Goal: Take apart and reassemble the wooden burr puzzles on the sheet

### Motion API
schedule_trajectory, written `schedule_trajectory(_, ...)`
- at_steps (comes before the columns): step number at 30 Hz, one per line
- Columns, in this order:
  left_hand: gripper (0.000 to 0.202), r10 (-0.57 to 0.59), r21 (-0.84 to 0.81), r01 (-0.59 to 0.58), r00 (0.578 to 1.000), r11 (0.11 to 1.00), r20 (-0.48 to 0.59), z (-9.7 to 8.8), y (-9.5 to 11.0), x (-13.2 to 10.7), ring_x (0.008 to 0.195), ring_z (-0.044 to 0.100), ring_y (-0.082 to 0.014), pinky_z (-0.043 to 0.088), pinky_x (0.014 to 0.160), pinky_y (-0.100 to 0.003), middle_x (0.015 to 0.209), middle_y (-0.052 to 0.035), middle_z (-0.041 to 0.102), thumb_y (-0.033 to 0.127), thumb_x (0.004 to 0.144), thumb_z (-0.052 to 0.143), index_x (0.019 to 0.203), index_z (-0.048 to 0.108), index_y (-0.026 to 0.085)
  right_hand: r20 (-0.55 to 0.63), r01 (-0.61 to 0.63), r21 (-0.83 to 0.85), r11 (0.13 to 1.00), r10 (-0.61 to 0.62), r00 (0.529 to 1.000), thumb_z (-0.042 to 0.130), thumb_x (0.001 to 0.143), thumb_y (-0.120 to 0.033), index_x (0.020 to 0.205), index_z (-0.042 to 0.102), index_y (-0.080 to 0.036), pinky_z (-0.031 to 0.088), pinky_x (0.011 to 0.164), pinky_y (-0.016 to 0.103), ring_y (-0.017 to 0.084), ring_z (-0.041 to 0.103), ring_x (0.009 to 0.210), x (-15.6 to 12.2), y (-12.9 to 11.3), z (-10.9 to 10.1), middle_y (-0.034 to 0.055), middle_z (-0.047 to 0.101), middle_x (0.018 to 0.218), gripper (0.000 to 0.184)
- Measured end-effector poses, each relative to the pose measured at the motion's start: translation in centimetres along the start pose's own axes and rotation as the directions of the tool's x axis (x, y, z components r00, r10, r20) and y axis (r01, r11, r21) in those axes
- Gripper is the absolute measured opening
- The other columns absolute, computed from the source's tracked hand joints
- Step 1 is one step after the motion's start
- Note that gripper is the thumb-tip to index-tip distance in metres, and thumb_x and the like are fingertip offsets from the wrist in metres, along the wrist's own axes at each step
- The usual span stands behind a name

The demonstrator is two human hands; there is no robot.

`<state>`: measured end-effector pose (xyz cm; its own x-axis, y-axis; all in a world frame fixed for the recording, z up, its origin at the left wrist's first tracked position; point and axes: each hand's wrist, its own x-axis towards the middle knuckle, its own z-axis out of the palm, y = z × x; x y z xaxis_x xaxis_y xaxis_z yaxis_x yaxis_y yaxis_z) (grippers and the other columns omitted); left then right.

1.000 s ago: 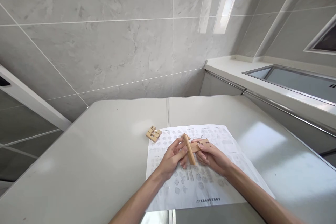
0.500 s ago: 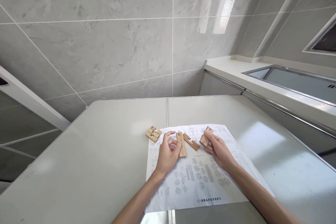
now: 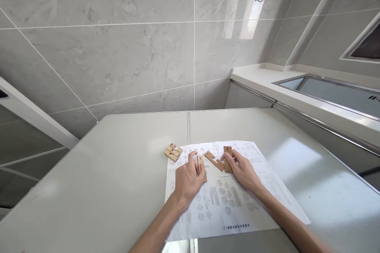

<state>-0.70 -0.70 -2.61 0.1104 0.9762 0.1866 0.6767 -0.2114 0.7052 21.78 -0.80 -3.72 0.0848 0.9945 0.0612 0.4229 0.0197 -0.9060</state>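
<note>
forearms: both bare, slanting inward from my side of the table, wrists low over the paper.
printed sheet (image 3: 208,213): spread beneath the hands, its small drawings mostly uncovered, probably so they can be glanced at; too small for me to read.
left hand (image 3: 187,180): back turned up, thumb and fingers narrowed on a block, index finger arched away from the rest.
left block (image 3: 200,161): pinched at its side over the sheet, a dark mark facing up, perhaps to leave that mark readable; the fingers hide much of it.
right hand (image 3: 242,170): reaching in from the right, thumb along the wood, fingers curled behind it, holding a second block.
right block (image 3: 228,167): long side pointing away, marked end clear of the grip, likely for the same reason.
notched strip (image 3: 214,161): lying aslant on the paper between the hands, near the right block; whether they touch i cannot tell.
wooden cluster (image 3: 173,152): over the sheet's far left corner, well apart from the right hand, seemingly put aside to leave working room.
table (image 3: 118,178): pale, seamed across the middle.
wall (image 3: 133,59): grey tile, beyond the table.
</note>
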Motion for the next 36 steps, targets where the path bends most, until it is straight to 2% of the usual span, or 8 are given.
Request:
schedule_trajectory(2, 0.034, 0.012, 0.065, -0.011, 1.000, 0.998, -0.003, 0.1, -0.3, 0.1, 0.052, 0.062, -0.0202, 0.034, 0.060, -0.027, 0.060, 0.0054, 0.064, 0.031, 0.099, 0.058, 0.133, 0.056, 0.025, 0.028, 0.014, 0.004, 1.000, -0.014, 1.000, 0.046, 0.102, -0.072, 0.090, 0.066, -0.025, 0.049, 0.071, 0.035, 0.027, 0.066, 0.084, -0.1, -0.1, 0.1, 0.0089, 0.076, 0.100, 0.053)
schedule_trajectory(9, 0.028, 0.090, 0.204, -0.087, 0.996, 0.975, -0.007, 0.4, -0.7, 0.1, 0.058, 0.061, -0.0223, 0.036, 0.060, -0.029, 0.063, 0.0015, 0.061, 0.023, 0.098, 0.053, 0.125, 0.060, 0.023, 0.084, 0.074, -0.029, 0.997, -0.071, 0.994, 0.052, 0.099, -0.074, 0.085, 0.068, -0.025, 0.047, 0.065, 0.035, 0.026, 0.060, 0.073, -0.5, 0.0, 0.8, 0.0080, 0.073, 0.083, 0.054)
schedule_trajectory(13, 0.019, 0.205, 0.182, -0.200, 0.979, 0.963, -0.009, -0.1, -0.2, 0.1, 0.085, 0.066, -0.0264, 0.047, 0.074, -0.036, 0.091, -0.0065, 0.068, 0.021, 0.102, 0.047, 0.116, 0.059, 0.023, 0.136, 0.062, 0.005, 0.998, -0.063, 0.989, 0.049, 0.100, -0.074, 0.084, 0.070, -0.024, 0.046, 0.062, 0.034, 0.024, 0.060, 0.071, -0.7, -0.5, 0.7, 0.0074, 0.075, 0.084, 0.056)
schedule_trajectory(16, 0.017, 0.302, 0.087, -0.301, 0.953, 0.950, 0.005, -0.4, 0.3, 0.0, 0.108, 0.063, -0.0300, 0.051, 0.092, -0.045, 0.114, -0.0102, 0.066, 0.025, 0.100, 0.055, 0.117, 0.058, 0.024, 0.143, 0.043, 0.037, 0.998, -0.048, 0.989, 0.049, 0.099, -0.076, 0.084, 0.071, -0.023, 0.046, 0.062, 0.033, 0.024, 0.062, 0.071, -0.6, -0.6, 0.5, 0.0067, 0.075, 0.082, 0.059)
schedule_trajectory(22, 0.078, 0.338, -0.047, -0.334, 0.930, 0.941, 0.147, 0.3, -0.2, -0.6, 0.146, 0.041, -0.0423, 0.042, 0.115, -0.064, 0.154, -0.0156, 0.047, 0.049, 0.080, 0.087, 0.143, 0.047, 0.027, 0.118, 0.017, -0.016, 1.000, -0.015, 0.993, 0.053, 0.099, -0.074, 0.097, 0.071, -0.024, 0.044, 0.059, 0.033, 0.024, 0.061, 0.064, -0.5, -0.2, 0.3, 0.0033, 0.071, 0.071, 0.054)
schedule_trajectory(26, 0.081, 0.333, -0.067, -0.326, 0.926, 0.943, 0.180, 0.6, -0.5, -0.5, 0.142, 0.046, -0.0394, 0.044, 0.115, -0.062, 0.148, -0.0130, 0.054, 0.044, 0.082, 0.087, 0.147, 0.042, 0.028, 0.136, 0.069, -0.069, 0.995, -0.059, 0.989, 0.056, 0.099, -0.071, 0.113, 0.072, -0.026, 0.045, 0.060, 0.034, 0.023, 0.061, 0.062, -0.7, 0.0, 0.7, 0.0025, 0.070, 0.072, 0.050)
schedule_trajectory(30, 0.065, 0.357, -0.083, -0.348, 0.912, 0.934, 0.200, 0.2, -0.2, -0.4, 0.138, 0.051, -0.0371, 0.046, 0.112, -0.059, 0.144, -0.0115, 0.057, 0.034, 0.089, 0.079, 0.144, 0.045, 0.029, 0.134, 0.084, -0.057, 0.995, -0.075, 0.988, 0.057, 0.099, -0.072, 0.115, 0.071, -0.027, 0.047, 0.060, 0.035, 0.023, 0.061, 0.062, -0.8, -0.1, 0.9, 0.0034, 0.073, 0.077, 0.049)
schedule_trajectory(36, 0.068, 0.432, -0.122, -0.414, 0.864, 0.902, 0.259, -0.6, 0.6, -0.3, 0.137, 0.052, -0.0361, 0.046, 0.113, -0.056, 0.142, -0.0122, 0.058, 0.031, 0.089, 0.075, 0.148, 0.042, 0.029, 0.098, 0.101, -0.075, 0.992, -0.094, 0.991, 0.053, 0.101, -0.071, 0.119, 0.068, -0.027, 0.048, 0.061, 0.036, 0.023, 0.061, 0.063, -0.9, -0.2, 0.9, 0.0062, 0.075, 0.088, 0.050)
